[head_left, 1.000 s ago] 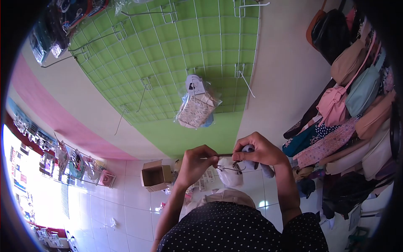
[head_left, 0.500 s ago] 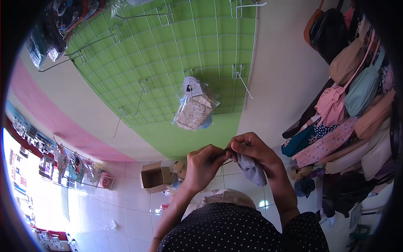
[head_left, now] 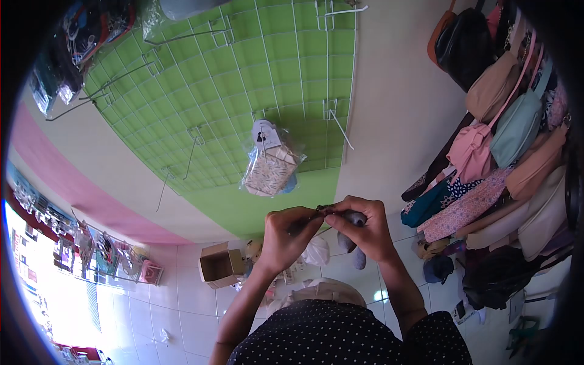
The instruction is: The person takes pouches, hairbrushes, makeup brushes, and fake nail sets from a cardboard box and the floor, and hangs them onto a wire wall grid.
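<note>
My left hand and my right hand meet in front of my chest, fingertips pinched close together. Between them is a small dark, thin item, too small to make out fully; both hands grip it. A grey soft item hangs by the fingers and palm of my right hand, partly hidden by them. Behind and below the hands a white plastic bag shows. Beyond them, a packaged patterned item in clear plastic hangs on the grid.
A white wire grid with hooks covers the green wall ahead. Bags hang along the right. An open cardboard box stands on the tiled floor. Racks with small goods are at the left.
My hands have come together from being apart around the thin dark item. The grey item shifted and changed shape at my right hand. The view has moved slightly, sliding the grid leftward.
</note>
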The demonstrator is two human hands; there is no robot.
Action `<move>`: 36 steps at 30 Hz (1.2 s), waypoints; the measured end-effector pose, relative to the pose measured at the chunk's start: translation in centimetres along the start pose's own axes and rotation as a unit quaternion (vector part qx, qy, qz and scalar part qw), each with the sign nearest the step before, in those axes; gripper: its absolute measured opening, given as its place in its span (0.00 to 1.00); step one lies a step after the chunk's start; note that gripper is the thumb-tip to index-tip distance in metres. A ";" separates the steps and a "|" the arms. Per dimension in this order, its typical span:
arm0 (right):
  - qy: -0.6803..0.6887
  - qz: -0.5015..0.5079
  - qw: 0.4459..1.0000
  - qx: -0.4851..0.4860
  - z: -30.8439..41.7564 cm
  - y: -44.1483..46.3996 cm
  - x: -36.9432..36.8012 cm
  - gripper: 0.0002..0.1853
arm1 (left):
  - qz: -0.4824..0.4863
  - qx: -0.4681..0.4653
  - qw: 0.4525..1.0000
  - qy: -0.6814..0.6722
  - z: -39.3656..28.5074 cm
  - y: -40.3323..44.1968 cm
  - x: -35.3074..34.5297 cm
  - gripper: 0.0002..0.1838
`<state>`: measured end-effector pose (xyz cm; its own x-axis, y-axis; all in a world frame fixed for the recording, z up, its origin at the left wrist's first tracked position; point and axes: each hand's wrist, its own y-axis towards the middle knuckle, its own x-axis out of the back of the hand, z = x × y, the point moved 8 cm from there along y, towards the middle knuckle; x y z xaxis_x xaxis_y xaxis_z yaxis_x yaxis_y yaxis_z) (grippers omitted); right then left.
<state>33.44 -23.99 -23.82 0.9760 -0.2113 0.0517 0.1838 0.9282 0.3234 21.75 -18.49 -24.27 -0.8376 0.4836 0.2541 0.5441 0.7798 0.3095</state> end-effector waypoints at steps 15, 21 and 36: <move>0.067 -0.018 0.996 -0.050 -1.3 0.3 0.3 0.09 | 0.032 0.023 0.993 -0.108 1.0 1.6 -2.4 0.10; 0.060 -0.125 0.990 -0.019 -3.1 1.2 3.7 0.06 | 0.103 0.039 0.991 -0.080 1.7 4.7 -3.9 0.11; -0.010 -0.068 0.996 -0.051 -8.9 13.7 11.6 0.09 | 0.069 -0.037 0.996 -0.040 8.0 19.0 -6.3 0.09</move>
<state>48.29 -11.01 -27.16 0.9388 -0.3429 0.0326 0.3267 0.9164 0.2312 37.03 -3.53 -27.30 -0.7547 0.6163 0.2247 0.6532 0.6745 0.3440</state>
